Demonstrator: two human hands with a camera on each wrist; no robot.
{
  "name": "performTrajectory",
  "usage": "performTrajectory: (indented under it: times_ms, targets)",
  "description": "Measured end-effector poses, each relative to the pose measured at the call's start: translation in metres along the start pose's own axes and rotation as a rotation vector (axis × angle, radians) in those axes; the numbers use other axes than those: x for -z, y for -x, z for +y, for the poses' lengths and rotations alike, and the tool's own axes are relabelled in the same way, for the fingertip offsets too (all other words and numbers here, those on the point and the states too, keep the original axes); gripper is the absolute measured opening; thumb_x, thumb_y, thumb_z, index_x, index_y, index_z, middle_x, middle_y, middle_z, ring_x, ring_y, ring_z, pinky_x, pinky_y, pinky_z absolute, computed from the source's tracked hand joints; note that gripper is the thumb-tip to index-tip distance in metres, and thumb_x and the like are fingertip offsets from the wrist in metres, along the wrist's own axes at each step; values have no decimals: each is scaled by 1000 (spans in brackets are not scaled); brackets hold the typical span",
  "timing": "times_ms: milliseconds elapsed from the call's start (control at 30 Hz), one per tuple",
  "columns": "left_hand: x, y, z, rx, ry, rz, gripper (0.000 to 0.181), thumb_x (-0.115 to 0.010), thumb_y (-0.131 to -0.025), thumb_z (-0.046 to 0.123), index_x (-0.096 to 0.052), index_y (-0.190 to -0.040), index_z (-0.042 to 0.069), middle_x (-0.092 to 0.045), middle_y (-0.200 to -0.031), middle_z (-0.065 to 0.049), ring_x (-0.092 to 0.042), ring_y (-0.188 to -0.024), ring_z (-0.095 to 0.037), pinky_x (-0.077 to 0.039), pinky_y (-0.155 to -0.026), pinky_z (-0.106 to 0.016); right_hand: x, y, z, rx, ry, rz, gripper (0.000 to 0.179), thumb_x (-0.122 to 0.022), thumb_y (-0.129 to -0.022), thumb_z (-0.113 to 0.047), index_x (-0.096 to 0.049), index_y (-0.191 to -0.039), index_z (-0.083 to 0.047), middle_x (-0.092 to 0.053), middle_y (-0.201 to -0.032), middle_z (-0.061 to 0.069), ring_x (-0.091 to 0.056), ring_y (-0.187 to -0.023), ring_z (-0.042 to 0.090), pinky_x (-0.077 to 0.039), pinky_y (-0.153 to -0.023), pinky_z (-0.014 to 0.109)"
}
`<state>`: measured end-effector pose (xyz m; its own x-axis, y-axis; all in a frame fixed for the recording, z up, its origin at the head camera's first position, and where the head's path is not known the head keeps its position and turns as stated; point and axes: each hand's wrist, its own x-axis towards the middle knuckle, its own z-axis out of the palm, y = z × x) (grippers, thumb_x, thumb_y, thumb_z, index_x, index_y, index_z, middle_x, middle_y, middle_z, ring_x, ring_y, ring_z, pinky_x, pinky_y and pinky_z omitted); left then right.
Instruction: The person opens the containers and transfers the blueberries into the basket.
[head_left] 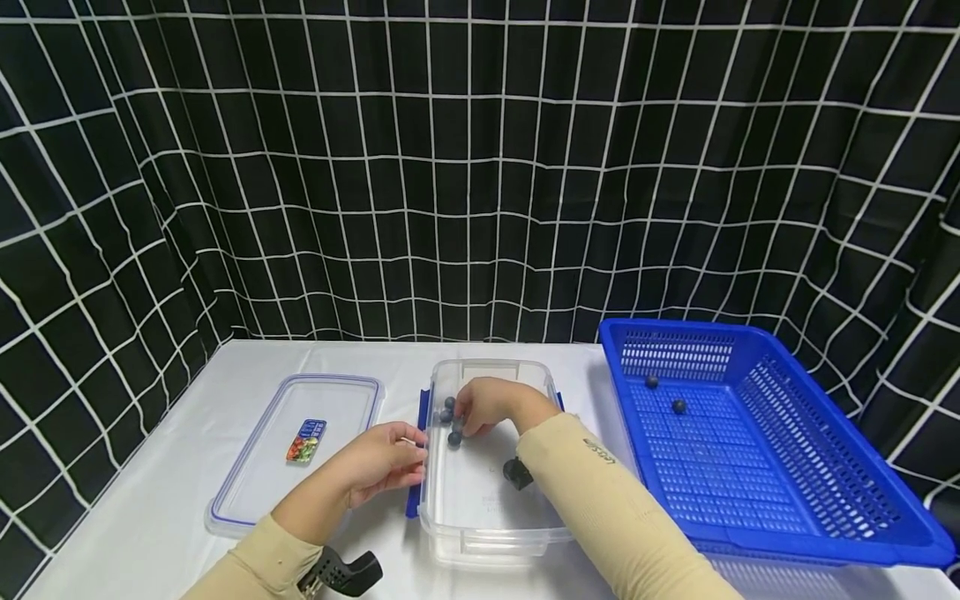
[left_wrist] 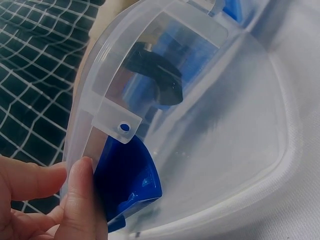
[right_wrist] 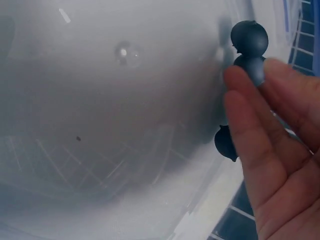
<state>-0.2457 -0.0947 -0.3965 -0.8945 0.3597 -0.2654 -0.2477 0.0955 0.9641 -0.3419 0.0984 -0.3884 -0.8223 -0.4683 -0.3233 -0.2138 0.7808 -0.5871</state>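
A clear plastic box (head_left: 495, 500) with blue side latches stands uncovered in the middle of the white table. At its left edge my left hand (head_left: 390, 458) holds the side by the blue latch (left_wrist: 131, 175), with fingertips on the flap and rim. My right hand (head_left: 491, 407) reaches down inside the box. Between its thumb and fingers it pinches a small dark blue ball (right_wrist: 251, 67). Another dark blue ball (right_wrist: 249, 37), with a small nub, sits right against the pinched one. A third ball (right_wrist: 226, 144) shows beside the fingers. In the head view several balls cluster along the box's left wall.
To the left lies the box's clear lid (head_left: 258, 475), with a blue seal and a printed label (head_left: 306, 442). On the right a large blue basket (head_left: 720, 533) holds two dark balls (head_left: 678, 406). A black gridded curtain (head_left: 480, 183) hangs behind the table.
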Motion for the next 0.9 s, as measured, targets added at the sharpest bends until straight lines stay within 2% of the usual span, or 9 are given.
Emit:
performTrajectory:
  times_ms: [267,633,900]
  targets:
    - [1,-1,-1,-4,5,7,21,-53,-88,1,-48,-107,-5,-55,-81,-9,-58,-69,-12,-57,-68,-23,0,-2,-4,37,45,-20,35,-71,-76,-6,-63,-111,-2,-65,-91,2,-59,-81,12,-53,-76,25]
    - [1,0,-1,-3,-1,4,21,-52,-89,0,-48,-108,-5,-55,-81,-8,-59,-69,-12,-57,-70,-24,-3,-3,-6,38,30,-54,34,-69,-78,-3,-61,-111,-1,-62,-89,3,-58,-80,13,-54,-77,25]
    - [1,-1,-2,-7,-6,6,21,-53,-89,1,-48,-108,-5,-55,-81,-8,-59,-69,-12,-57,-69,-24,-4,-3,-6,48,61,-33,34,-69,-78,-6,-63,-111,-3,-64,-92,1,-59,-82,13,-53,-81,27]
